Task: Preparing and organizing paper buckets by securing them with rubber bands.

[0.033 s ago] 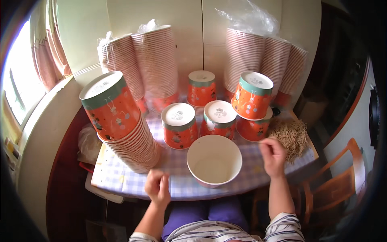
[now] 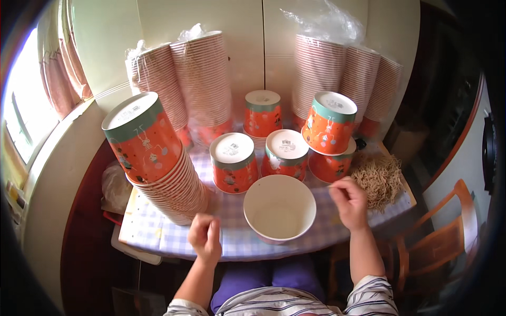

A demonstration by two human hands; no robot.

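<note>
A paper bucket, white inside point(image 2: 279, 195), stands upright with its mouth open at the middle of the table's near side. To its left my left hand point(image 2: 205, 237) is closed in a fist, apart from the bucket; the inside of the fist is hidden. Right of the bucket, my right hand point(image 2: 349, 203) is raised with thumb and fingers pinched together. Whatever these fingertips hold, if anything, is too small to make out. Beside that hand lies a heap of tan shredded paper point(image 2: 378, 181). Close to my left hand leans a tall stack of orange and green paper buckets point(image 2: 150, 147).
Behind the open bucket, upside-down buckets point(image 2: 233, 163) stand in a row; at the right one bucket point(image 2: 329, 126) sits atop another. Tall plastic-wrapped stacks point(image 2: 203, 79) line the back. A checked cloth point(image 2: 232, 239) covers the table, and a wooden chair point(image 2: 440, 237) stands right.
My right hand has shifted a little left, toward the open bucket. My left hand has risen slightly. The buckets and the shredded paper stay as they were.
</note>
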